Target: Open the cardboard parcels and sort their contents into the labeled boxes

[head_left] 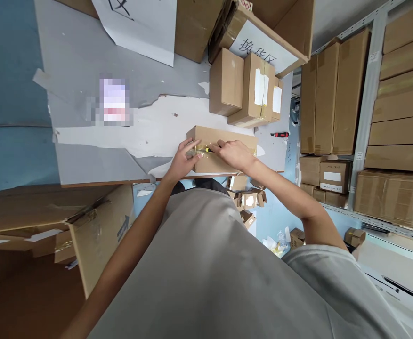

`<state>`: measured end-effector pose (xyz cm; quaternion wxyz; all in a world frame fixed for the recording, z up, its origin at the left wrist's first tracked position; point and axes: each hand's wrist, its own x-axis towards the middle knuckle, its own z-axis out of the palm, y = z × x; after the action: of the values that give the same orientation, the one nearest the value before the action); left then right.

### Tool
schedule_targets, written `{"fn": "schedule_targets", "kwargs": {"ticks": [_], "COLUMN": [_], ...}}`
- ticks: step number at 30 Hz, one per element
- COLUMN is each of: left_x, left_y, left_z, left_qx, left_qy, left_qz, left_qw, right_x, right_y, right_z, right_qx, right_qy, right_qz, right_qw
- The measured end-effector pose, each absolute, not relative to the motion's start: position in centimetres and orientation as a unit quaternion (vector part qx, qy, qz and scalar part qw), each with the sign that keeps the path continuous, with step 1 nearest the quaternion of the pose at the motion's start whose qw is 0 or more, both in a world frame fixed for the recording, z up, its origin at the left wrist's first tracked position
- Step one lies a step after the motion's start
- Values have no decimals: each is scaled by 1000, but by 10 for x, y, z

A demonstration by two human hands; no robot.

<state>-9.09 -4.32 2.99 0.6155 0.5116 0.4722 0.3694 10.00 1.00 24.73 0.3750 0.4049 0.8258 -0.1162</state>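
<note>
A closed brown cardboard box [227, 162] lies at the near edge of the table, with clear tape along its top seam. My left hand [185, 160] rests on the box's left end, fingers spread and pressing near the seam. My right hand [235, 154] is closed over the middle of the top, gripping a small yellow-and-black tool [208, 150] whose tip points left along the tape. Most of the tool is hidden under my fingers, so its exact kind does not show.
Several taped boxes [226, 82] stand behind, before a larger open carton [294, 28]. A red-and-black utility knife [279, 134] lies to the right. An open carton [102, 235] stands at lower left; shelves of boxes [390, 197] line the right. Opened small boxes [248, 200] litter the floor.
</note>
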Motion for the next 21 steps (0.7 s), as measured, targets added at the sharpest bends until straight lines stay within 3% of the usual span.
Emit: {"fn": "schedule_targets", "kwargs": {"ticks": [11, 21], "left_x": [-91, -69], "left_y": [-44, -47], "left_z": [39, 56], "left_qx": [486, 394], "left_qy": [512, 630], "left_qz": [376, 393], "left_qw": [601, 542], "right_x": [135, 256], "right_y": [8, 7], "right_z": [246, 254], "right_qx": [398, 440], "right_qy": [835, 796], "right_qz": [-138, -151], "right_qw": [354, 387]}}
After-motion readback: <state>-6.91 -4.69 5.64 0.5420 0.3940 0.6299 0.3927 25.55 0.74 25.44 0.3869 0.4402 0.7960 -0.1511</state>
